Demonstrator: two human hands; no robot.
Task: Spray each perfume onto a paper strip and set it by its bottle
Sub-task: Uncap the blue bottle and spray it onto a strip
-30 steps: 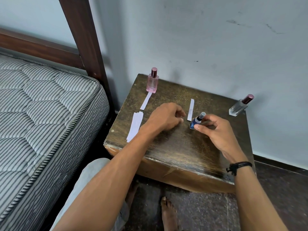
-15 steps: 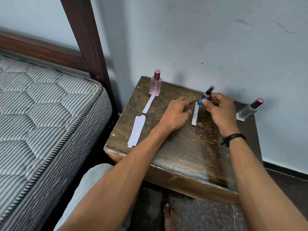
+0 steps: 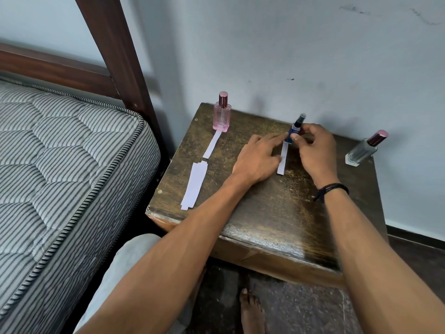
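A small blue spray bottle (image 3: 294, 130) stands at the back middle of the wooden bedside table (image 3: 269, 213), pinched between the thumb and fingers of my right hand (image 3: 313, 150). A white paper strip (image 3: 282, 161) lies just in front of it. My left hand (image 3: 258, 157) rests flat beside that strip, its straight fingers reaching toward the blue bottle. A pink bottle (image 3: 222, 114) stands at the back left with another strip (image 3: 212, 145) in front of it. A clear bottle (image 3: 363, 150) with a maroon cap stands at the back right, no strip by it.
A stack of spare paper strips (image 3: 194, 186) lies near the table's left edge. A striped mattress (image 3: 60, 177) and dark wooden bedpost (image 3: 115, 51) are on the left. The wall runs right behind the table. My bare foot (image 3: 251, 312) is on the dark floor.
My right hand carried the blue bottle from mid-table to the back and stood it upright at the strip's far end. My left hand slid forward beside the strip.
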